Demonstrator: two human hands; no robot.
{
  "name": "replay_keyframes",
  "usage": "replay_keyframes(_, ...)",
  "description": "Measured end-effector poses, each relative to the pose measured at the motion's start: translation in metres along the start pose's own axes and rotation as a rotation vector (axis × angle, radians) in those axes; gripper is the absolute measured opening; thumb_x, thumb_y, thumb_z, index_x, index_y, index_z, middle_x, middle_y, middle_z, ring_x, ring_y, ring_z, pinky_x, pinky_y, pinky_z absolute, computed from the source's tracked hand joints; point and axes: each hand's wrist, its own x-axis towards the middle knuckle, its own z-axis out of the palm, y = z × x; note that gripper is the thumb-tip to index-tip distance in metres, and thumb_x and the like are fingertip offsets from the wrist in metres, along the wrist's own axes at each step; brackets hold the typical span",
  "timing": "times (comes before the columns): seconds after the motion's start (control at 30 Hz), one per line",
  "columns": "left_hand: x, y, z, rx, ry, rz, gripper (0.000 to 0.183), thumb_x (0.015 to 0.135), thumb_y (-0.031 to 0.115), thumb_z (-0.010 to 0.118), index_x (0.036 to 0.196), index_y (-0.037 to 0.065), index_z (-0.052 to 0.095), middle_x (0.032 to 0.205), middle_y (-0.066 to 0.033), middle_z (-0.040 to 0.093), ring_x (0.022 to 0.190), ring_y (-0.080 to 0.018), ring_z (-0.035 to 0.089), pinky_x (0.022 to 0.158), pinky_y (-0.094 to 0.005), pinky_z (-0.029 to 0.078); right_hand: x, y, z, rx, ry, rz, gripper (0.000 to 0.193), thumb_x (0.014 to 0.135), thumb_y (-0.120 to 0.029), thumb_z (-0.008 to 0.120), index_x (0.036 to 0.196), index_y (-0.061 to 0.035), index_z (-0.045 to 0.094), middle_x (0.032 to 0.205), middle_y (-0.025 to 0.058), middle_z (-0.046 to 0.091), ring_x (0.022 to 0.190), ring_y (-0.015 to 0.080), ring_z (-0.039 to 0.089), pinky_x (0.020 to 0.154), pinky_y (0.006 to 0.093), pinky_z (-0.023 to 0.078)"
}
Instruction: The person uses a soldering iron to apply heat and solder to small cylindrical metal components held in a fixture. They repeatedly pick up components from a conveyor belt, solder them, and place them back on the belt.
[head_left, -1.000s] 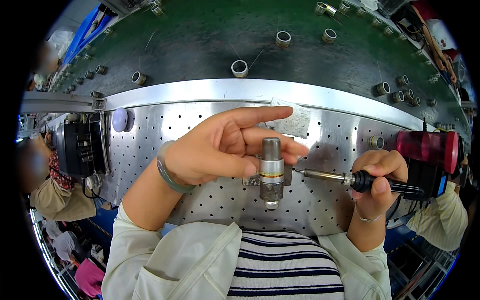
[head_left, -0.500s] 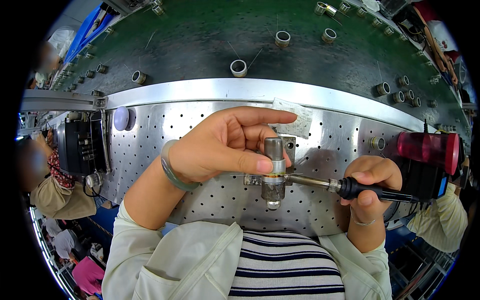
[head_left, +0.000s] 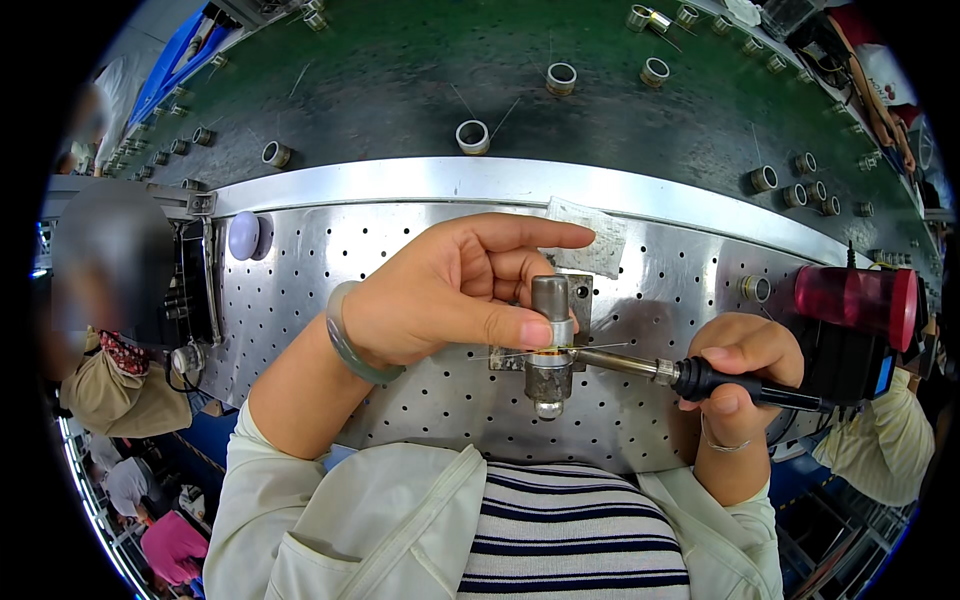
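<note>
My left hand (head_left: 430,300) has its thumb and curled fingers pinched round a small metal ring (head_left: 562,335) on an upright-looking metal post (head_left: 549,297); its index finger points out to the right. Thin wires (head_left: 605,346) stick out on both sides of the ring, and an orange-yellow band shows at its middle. My right hand (head_left: 750,360) grips a soldering iron (head_left: 700,380) by its black handle. The iron's metal tip meets the ring's right side, near the wires. Below the ring the post ends in a rounded shiny knob (head_left: 548,409).
A perforated metal bench (head_left: 440,420) carries a pale purple knob (head_left: 243,237), a paper slip (head_left: 588,236), a loose ring (head_left: 755,288) and a red translucent container (head_left: 855,303). Beyond the metal rail, a green belt (head_left: 380,90) bears several rings with wires. Other people sit at both sides.
The wires at the ring have tilted, their right end rising. Rings on the belt have shifted slightly left. At the left, another person has leaned into view. My hands have hardly moved.
</note>
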Motion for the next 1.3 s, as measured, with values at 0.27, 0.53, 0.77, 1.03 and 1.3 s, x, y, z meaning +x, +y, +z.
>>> replay_keyframes(0.27, -0.003, 0.006, 0.000, -0.007, -0.072, 0.068, 0.082, 0.065, -0.002, 0.075, 0.134, -0.009, 0.031, 0.096, -0.0187, 0.062, 0.085, -0.0184, 0.063, 0.076, -0.0235, 0.052, 0.001, -0.001, -0.001, 0.003, -0.021, 0.004, 0.024, 0.071, -0.001, 0.073, 0.087, 0.0052, 0.056, 0.065, 0.0137, 0.060, 0.050, 0.0184, 0.060, 0.047, 0.0246, 0.046)
replay_keyframes(0.53, 0.005, 0.003, -0.003, -0.027, -0.082, 0.012, 0.082, 0.065, -0.006, 0.073, 0.135, -0.008, 0.029, 0.097, -0.0198, 0.061, 0.085, -0.0189, 0.063, 0.073, -0.0224, 0.053, -0.001, -0.004, -0.005, 0.020, 0.150, 0.050, 0.021, 0.077, -0.009, 0.070, 0.081, 0.0027, 0.054, 0.064, 0.0115, 0.057, 0.046, 0.0146, 0.054, 0.043, 0.0238, 0.044)
replay_keyframes(0.77, 0.010, 0.017, -0.020, -0.045, -0.056, 0.115, 0.066, 0.073, -0.001, 0.070, 0.131, -0.002, 0.040, 0.100, -0.0122, 0.061, 0.089, -0.0147, 0.060, 0.075, -0.0244, 0.050, 0.003, -0.005, -0.002, 0.077, 0.233, 0.023, 0.026, 0.078, -0.016, 0.071, 0.080, 0.0016, 0.051, 0.062, 0.0114, 0.056, 0.044, 0.0126, 0.053, 0.042, 0.0201, 0.042)
replay_keyframes(1.03, -0.032, 0.120, -0.158, 1.328, 1.169, 0.496, 0.029, 0.066, 0.013, 0.076, 0.092, 0.005, 0.066, 0.082, -0.0073, 0.064, 0.077, -0.0157, 0.061, 0.067, -0.0284, 0.049, 0.001, -0.013, -0.004, 0.009, 0.292, 0.071, 0.031, 0.077, -0.023, 0.072, 0.077, -0.0001, 0.050, 0.063, 0.0113, 0.056, 0.042, 0.0112, 0.052, 0.041, 0.0194, 0.042)
replay_keyframes(1.3, -0.067, 0.128, -0.246, 1.697, 1.504, 0.307, 0.046, 0.064, 0.032, 0.079, 0.093, 0.001, 0.062, 0.093, -0.0132, 0.061, 0.087, -0.0251, 0.059, 0.075, -0.0330, 0.046, 0.000, -0.006, -0.011, 0.075, 0.301, 0.136, 0.024, 0.076, -0.014, 0.070, 0.077, 0.0025, 0.053, 0.063, 0.0114, 0.058, 0.045, 0.0131, 0.055, 0.042, 0.0200, 0.044)
